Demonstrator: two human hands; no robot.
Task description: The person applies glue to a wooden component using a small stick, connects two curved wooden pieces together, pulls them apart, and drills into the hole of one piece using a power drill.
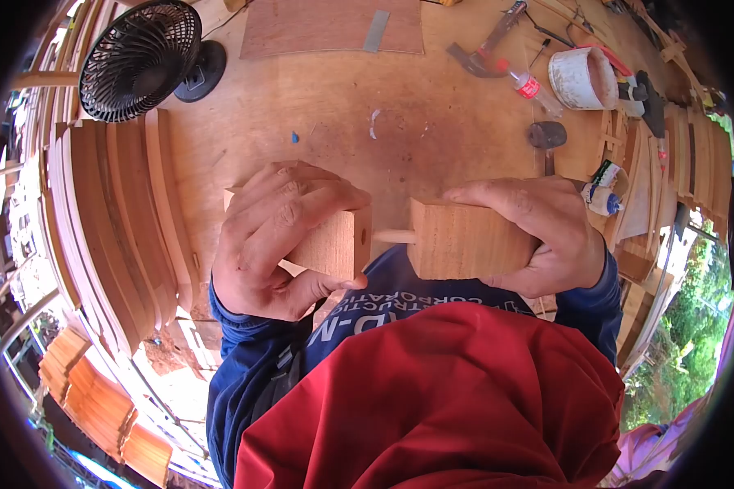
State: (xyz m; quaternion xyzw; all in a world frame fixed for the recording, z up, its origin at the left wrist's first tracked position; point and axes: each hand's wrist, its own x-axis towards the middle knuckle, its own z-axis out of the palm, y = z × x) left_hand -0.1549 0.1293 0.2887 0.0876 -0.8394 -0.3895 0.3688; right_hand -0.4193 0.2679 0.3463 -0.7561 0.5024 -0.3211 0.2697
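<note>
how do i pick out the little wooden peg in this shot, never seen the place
Start at the big red cloth at the bottom and go straight up. There, the left hand grips one wood block and the right hand another wood block. The peg is the short stick in the gap between them, far thinner than either chunky block.

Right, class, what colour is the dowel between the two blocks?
The dowel is pale tan; it shows best in the head view.
</note>
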